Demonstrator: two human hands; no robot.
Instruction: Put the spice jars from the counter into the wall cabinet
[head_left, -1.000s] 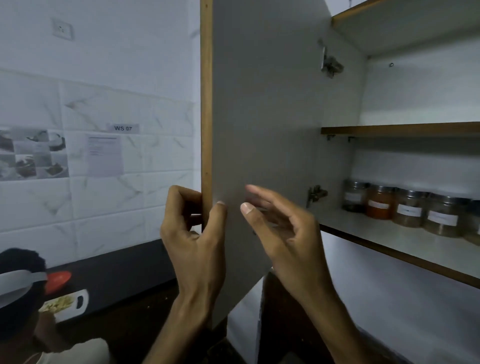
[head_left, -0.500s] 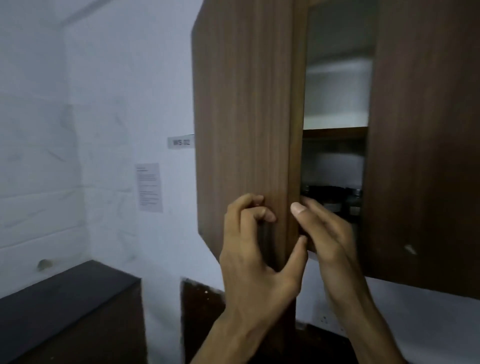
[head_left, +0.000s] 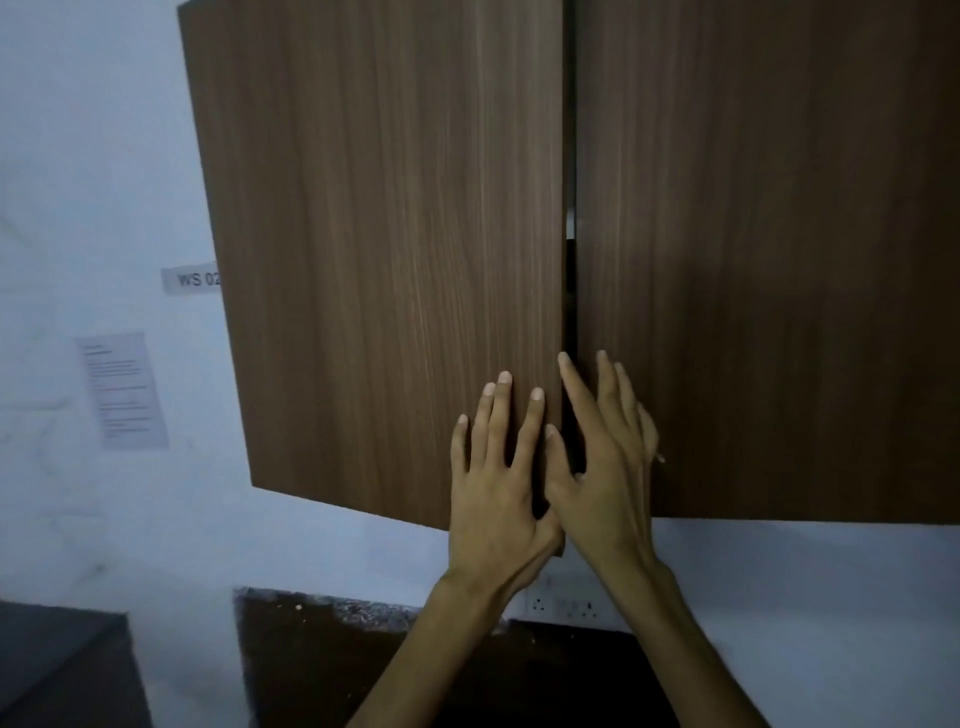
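Note:
The wall cabinet fills the upper view with two brown wood-grain doors, the left door (head_left: 384, 249) and the right door (head_left: 763, 260). Only a thin dark gap remains between them. My left hand (head_left: 498, 483) lies flat on the lower right corner of the left door, fingers spread. My right hand (head_left: 608, 457) rests open beside it, across the gap and on the right door's lower left edge. Both hands hold nothing. The spice jars are hidden behind the doors.
A white wall carries a small label (head_left: 192, 280) and a printed sheet (head_left: 122, 389) left of the cabinet. Below are a dark counter (head_left: 62, 670), a dark panel (head_left: 337, 665) and a wall socket (head_left: 566, 605).
The left door swung from wide open, with jars visible on the shelf, to almost shut. My hands went from gripping its edge to lying flat on the door fronts.

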